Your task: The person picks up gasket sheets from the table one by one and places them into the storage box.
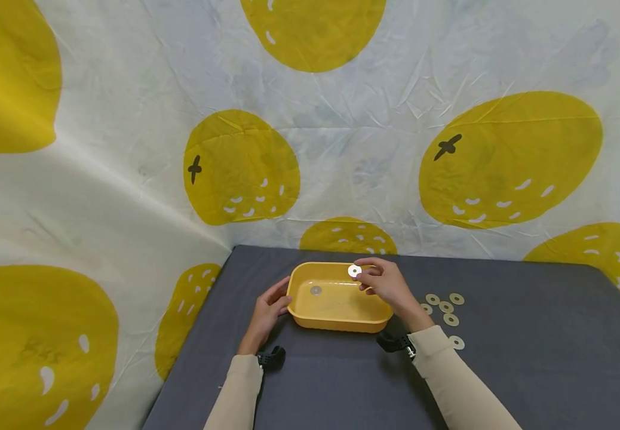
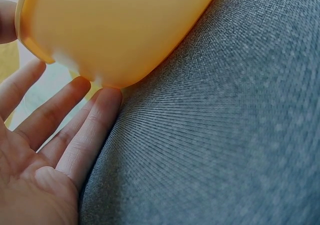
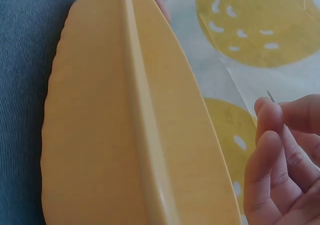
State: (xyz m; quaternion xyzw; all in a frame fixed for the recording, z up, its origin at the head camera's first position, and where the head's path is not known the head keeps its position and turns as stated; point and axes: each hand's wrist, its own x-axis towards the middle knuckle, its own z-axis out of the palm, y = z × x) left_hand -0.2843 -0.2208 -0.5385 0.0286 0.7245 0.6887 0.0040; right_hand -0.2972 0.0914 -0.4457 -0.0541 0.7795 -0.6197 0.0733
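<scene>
A shallow yellow plastic tray [image 1: 337, 325] with rounded corners rests on the dark grey cloth. At its left end, my left hand [image 1: 268, 309] holds it, thumb at the rim and fingertips against the outer wall [image 2: 100, 50]. Over the tray's far right part, my right hand [image 1: 387, 285] pinches a flat metal washer [image 1: 355, 271] between thumb and fingers. The right wrist view shows only the washer's thin edge [image 3: 270, 96] above the fingertips. Inside the tray, toward its left, lies another washer [image 1: 316, 291].
Several loose washers [image 1: 446, 307] lie on the cloth [image 1: 536, 334] right of the tray, one [image 1: 456, 342] partly behind the right sleeve. A white fabric backdrop [image 1: 353, 173] printed with yellow fruit stands behind and to the left. Each wrist wears a black strap [image 1: 272, 358].
</scene>
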